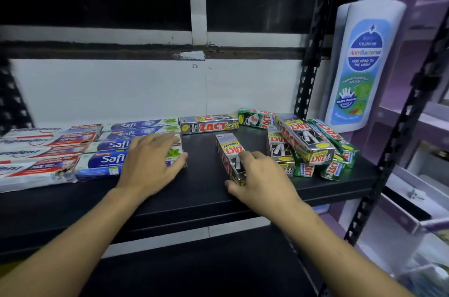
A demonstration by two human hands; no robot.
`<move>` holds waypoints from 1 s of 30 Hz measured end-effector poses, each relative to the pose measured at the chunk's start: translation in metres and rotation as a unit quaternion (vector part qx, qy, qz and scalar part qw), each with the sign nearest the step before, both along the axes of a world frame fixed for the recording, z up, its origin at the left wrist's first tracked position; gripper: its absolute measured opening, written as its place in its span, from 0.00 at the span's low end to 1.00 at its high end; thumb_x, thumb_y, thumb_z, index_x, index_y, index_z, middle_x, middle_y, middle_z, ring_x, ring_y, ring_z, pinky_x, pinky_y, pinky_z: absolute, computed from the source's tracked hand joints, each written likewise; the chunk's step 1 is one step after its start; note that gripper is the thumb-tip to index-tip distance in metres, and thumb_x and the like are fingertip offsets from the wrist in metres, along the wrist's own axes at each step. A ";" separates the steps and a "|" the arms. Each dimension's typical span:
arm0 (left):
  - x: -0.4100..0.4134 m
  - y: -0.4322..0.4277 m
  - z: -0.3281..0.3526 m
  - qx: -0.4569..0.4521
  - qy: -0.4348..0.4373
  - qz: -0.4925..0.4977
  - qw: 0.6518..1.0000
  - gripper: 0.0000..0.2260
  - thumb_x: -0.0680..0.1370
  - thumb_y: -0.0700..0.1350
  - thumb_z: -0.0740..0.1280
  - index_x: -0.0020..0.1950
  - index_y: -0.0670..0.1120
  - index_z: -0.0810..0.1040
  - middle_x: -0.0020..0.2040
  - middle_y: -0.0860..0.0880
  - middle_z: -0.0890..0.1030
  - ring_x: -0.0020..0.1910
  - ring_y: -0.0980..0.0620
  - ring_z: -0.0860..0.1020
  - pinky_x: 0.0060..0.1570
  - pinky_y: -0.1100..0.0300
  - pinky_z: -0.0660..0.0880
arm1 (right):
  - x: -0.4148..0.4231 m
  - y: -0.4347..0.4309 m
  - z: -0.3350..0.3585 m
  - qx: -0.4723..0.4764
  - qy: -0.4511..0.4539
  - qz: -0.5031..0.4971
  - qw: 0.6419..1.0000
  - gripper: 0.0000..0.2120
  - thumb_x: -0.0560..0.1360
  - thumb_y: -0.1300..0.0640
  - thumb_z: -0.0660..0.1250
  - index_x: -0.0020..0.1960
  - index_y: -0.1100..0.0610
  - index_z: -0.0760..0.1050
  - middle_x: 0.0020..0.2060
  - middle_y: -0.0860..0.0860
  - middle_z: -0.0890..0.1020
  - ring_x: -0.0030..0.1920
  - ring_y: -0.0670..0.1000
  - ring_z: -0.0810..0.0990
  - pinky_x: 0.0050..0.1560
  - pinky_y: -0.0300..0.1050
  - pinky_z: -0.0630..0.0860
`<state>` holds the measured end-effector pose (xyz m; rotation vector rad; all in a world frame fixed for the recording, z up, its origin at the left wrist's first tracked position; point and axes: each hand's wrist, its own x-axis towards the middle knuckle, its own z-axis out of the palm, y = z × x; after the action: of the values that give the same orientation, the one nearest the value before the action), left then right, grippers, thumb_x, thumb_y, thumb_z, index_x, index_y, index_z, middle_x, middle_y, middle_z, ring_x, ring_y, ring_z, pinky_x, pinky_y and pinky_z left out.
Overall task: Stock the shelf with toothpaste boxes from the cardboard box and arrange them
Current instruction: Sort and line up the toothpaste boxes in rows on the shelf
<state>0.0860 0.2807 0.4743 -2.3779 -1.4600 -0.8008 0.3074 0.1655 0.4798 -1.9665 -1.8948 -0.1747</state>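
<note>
Black shelf point(199, 151), Pepsodent boxes point(43, 151) at nine o'clock, Safi boxes point(109, 146) next. And the left hand point(150, 160) lies flat, grip wide, likely steadying that Safi row. The right hand point(262, 175) has its grip round a Zact Smokers box point(228, 148) at centre (probably to square it), with the Zact heap point(311, 143) waiting at three o'clock.

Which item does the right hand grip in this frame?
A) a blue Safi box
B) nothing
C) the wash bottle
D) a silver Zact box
D: the right hand curls round the near end of the silver Zact box on the shelf, while the left hand lies flat on the blue Safi boxes.
</note>
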 end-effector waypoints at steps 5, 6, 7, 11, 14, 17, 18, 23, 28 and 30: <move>-0.001 0.006 -0.008 -0.010 -0.011 0.037 0.999 0.29 0.76 0.68 0.54 0.64 0.51 0.77 0.62 0.50 0.81 0.62 0.48 0.77 0.64 0.48 0.65 | 0.007 0.028 0.031 -0.017 -0.050 0.032 0.998 0.27 0.72 0.43 0.69 0.68 0.50 0.69 0.60 0.53 0.78 0.62 0.57 0.75 0.57 0.51 0.76; -0.001 0.007 -0.009 -0.013 -0.008 0.041 0.999 0.30 0.75 0.69 0.53 0.64 0.51 0.77 0.62 0.50 0.81 0.62 0.48 0.77 0.64 0.48 0.65 | 0.011 0.035 0.040 -0.038 -0.055 0.040 0.997 0.29 0.73 0.43 0.69 0.71 0.47 0.67 0.64 0.52 0.77 0.65 0.57 0.74 0.61 0.51 0.75; -0.002 0.009 -0.010 -0.014 -0.008 0.044 0.999 0.30 0.75 0.70 0.52 0.64 0.51 0.78 0.61 0.50 0.81 0.62 0.48 0.77 0.64 0.49 0.65 | 0.016 0.043 0.049 -0.068 -0.052 0.046 0.995 0.32 0.73 0.43 0.69 0.74 0.45 0.64 0.68 0.51 0.74 0.67 0.56 0.73 0.65 0.51 0.73; -0.004 0.012 -0.014 -0.004 -0.014 0.043 0.999 0.30 0.75 0.70 0.50 0.60 0.51 0.79 0.54 0.50 0.83 0.58 0.49 0.78 0.62 0.49 0.66 | 0.035 0.079 0.066 -0.159 0.005 0.074 0.984 0.42 0.72 0.47 0.74 0.78 0.44 0.53 0.73 0.52 0.69 0.71 0.56 0.69 0.70 0.53 0.67; -0.004 0.014 -0.014 0.005 -0.020 0.042 0.999 0.29 0.75 0.69 0.51 0.59 0.51 0.79 0.51 0.50 0.83 0.56 0.48 0.78 0.61 0.49 0.67 | 0.043 0.098 0.065 -0.156 0.005 0.087 0.984 0.41 0.71 0.52 0.75 0.78 0.46 0.57 0.72 0.51 0.70 0.71 0.53 0.70 0.70 0.52 0.67; -0.004 0.016 -0.016 0.004 -0.016 0.042 0.999 0.29 0.76 0.69 0.49 0.58 0.53 0.78 0.49 0.52 0.83 0.55 0.50 0.77 0.61 0.50 0.66 | 0.047 0.112 0.062 -0.155 0.008 0.093 0.983 0.38 0.70 0.56 0.75 0.76 0.48 0.63 0.70 0.51 0.73 0.69 0.51 0.72 0.68 0.50 0.70; -0.004 0.017 -0.016 0.005 -0.017 0.041 0.999 0.28 0.76 0.70 0.49 0.58 0.53 0.78 0.49 0.53 0.82 0.55 0.50 0.77 0.61 0.50 0.66 | 0.048 0.116 0.060 -0.154 0.001 0.092 0.984 0.37 0.70 0.57 0.75 0.75 0.48 0.64 0.70 0.51 0.73 0.69 0.52 0.72 0.68 0.49 0.70; -0.005 0.019 -0.018 0.004 -0.025 0.037 0.999 0.27 0.76 0.69 0.50 0.57 0.53 0.78 0.49 0.54 0.82 0.54 0.51 0.77 0.62 0.50 0.67 | 0.047 0.126 0.050 -0.153 -0.045 0.078 0.984 0.33 0.74 0.60 0.70 0.75 0.46 0.65 0.73 0.51 0.69 0.71 0.56 0.68 0.69 0.50 0.67; -0.005 0.019 -0.018 0.003 -0.026 0.036 0.999 0.25 0.77 0.68 0.51 0.56 0.53 0.77 0.48 0.54 0.81 0.53 0.51 0.77 0.61 0.50 0.68 | 0.033 0.130 0.031 -0.098 -0.051 0.060 0.992 0.30 0.75 0.58 0.66 0.75 0.45 0.64 0.71 0.50 0.73 0.69 0.57 0.71 0.67 0.53 0.71; -0.005 0.018 -0.017 0.004 -0.025 0.036 0.999 0.24 0.77 0.68 0.52 0.56 0.53 0.77 0.48 0.53 0.81 0.53 0.51 0.77 0.61 0.50 0.67 | 0.025 0.132 0.022 -0.050 -0.091 0.042 0.994 0.26 0.76 0.53 0.64 0.74 0.45 0.67 0.69 0.50 0.75 0.68 0.59 0.71 0.66 0.54 0.70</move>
<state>0.0809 0.2987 0.4570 -2.3018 -1.5495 -0.8517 0.3320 0.2980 0.5020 -1.9902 -2.1368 -0.2464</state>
